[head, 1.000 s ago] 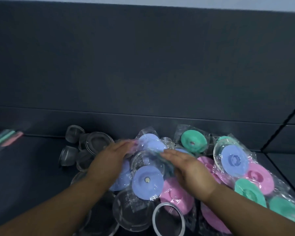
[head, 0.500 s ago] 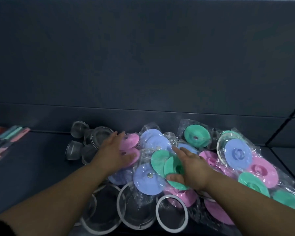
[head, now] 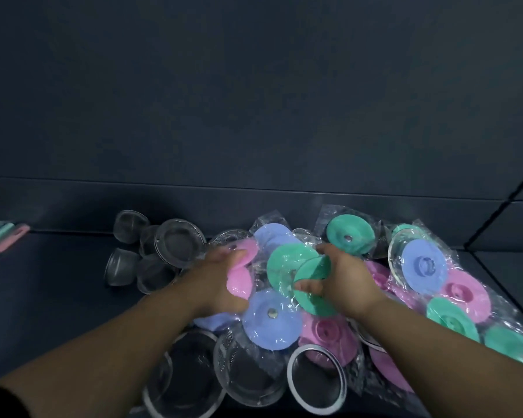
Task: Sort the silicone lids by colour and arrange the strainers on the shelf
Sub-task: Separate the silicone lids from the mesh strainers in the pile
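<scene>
The dark shelf (head: 58,282) has open surface left of the pile and ends at the back panel (head: 254,116) directly behind it. Wrapped silicone lids (head: 423,263) cover the centre to the lower right, and mesh strainers (head: 178,242) sit at centre left and bottom centre. At frame centre the left hand (head: 218,279) has its fingers clenched round pink lids (head: 242,285), and the right hand (head: 344,276) is grasping a green lid (head: 311,297).

Slender pastel teal and pink pieces (head: 3,236), blurred, lying at far left edge; matte dark grey back panel (head: 254,101) behind.
</scene>
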`<state>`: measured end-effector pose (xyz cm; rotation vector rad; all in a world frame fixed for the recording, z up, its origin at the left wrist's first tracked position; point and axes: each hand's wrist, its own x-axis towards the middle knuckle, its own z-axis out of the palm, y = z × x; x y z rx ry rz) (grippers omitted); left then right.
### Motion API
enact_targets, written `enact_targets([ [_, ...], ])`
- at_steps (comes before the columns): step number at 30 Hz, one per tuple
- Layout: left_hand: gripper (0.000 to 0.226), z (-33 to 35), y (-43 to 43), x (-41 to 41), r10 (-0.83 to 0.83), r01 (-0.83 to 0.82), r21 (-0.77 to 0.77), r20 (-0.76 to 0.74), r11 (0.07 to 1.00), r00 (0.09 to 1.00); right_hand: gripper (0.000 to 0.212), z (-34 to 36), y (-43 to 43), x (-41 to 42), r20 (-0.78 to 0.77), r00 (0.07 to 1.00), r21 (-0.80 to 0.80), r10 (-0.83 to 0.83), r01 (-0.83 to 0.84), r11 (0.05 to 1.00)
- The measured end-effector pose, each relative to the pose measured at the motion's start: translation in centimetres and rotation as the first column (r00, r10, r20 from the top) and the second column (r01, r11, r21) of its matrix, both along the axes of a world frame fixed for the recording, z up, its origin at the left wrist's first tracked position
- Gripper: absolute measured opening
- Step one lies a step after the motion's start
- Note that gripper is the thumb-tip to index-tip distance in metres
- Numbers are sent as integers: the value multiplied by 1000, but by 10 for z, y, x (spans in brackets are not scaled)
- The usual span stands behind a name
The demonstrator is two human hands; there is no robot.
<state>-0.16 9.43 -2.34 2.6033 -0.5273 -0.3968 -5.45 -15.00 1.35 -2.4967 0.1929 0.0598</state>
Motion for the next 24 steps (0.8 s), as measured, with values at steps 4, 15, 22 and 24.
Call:
enact_targets([
  [4, 112, 3, 5, -9, -74, 73, 85, 3, 994, 997, 77, 8, 3, 2, -17, 995, 1, -100, 100, 995],
  [15, 63, 15, 1, -13, -67, 66, 14, 86, 998, 994, 67, 14, 7, -2, -249, 964, 280, -92, 163, 946],
  [22, 39, 14, 3, -9, -39, 3, 124, 291, 992, 956, 69, 19, 15, -5, -186, 980, 256, -66, 113, 960],
  [24, 35, 15, 3, -11, 12, -71, 153, 361, 986, 933, 58, 17, 15, -5, -165, 984, 285, -74, 119, 951],
])
